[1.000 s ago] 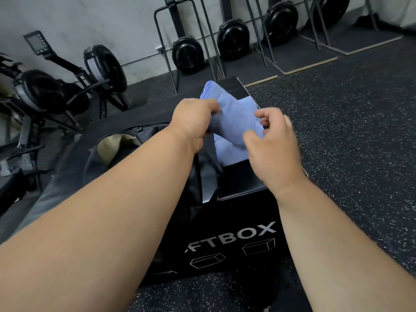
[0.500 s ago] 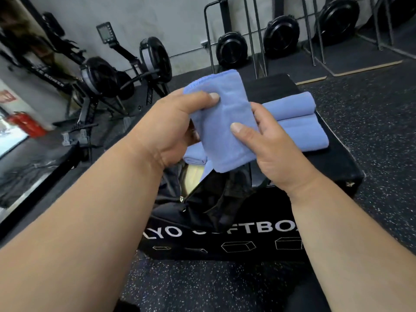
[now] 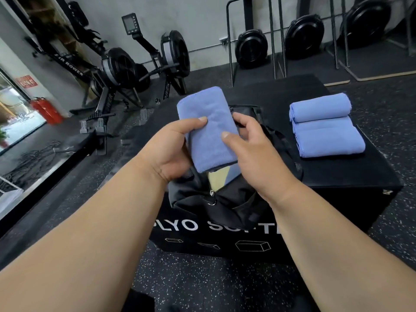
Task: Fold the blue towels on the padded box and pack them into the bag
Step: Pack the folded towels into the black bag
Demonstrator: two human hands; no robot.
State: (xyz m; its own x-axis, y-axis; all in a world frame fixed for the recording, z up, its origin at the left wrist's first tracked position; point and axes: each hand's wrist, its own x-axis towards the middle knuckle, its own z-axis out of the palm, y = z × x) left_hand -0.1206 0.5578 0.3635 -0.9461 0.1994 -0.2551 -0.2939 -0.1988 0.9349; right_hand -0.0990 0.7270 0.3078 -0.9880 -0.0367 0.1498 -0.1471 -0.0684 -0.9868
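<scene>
Far left, by the glass front, a red fire extinguisher [image 3: 46, 110] stands on the speckled rubber floor [image 3: 202, 280]; just right of it 2 air rowers [image 3: 126, 70] are parked against the grey wall. Centre frame: left hand [image 3: 173, 149] grips the folded blue towel [image 3: 208, 129] along its left edge, thumb laid across the front face, remaining fingers curled behind the cloth and out of sight. Towel is upright, tilted slightly left, its lower edge just above the mouth of the black bag [image 3: 225, 199]. Bag sits on the near left part of the padded box [image 3: 337, 190], zip open, pale yellow lining visible directly under the towel. Right hand [image 3: 252, 152] pinches the towel's right edge, thumb on the front, fingers wrapped behind. Both hands hold the same towel; it touches neither bag nor box as far as can be seen. White lettering "PLYO SOFT" partly readable on the box front, cut off by the right forearm. Right of the hands, on the box top: 2 more blue towels [image 3: 326, 127], the rear 1 rolled, the front 1 folded flat, touching each other, well apart from the bag. Behind, along the wall: 3 black fan wheels [image 3: 251, 47] in metal frames.
</scene>
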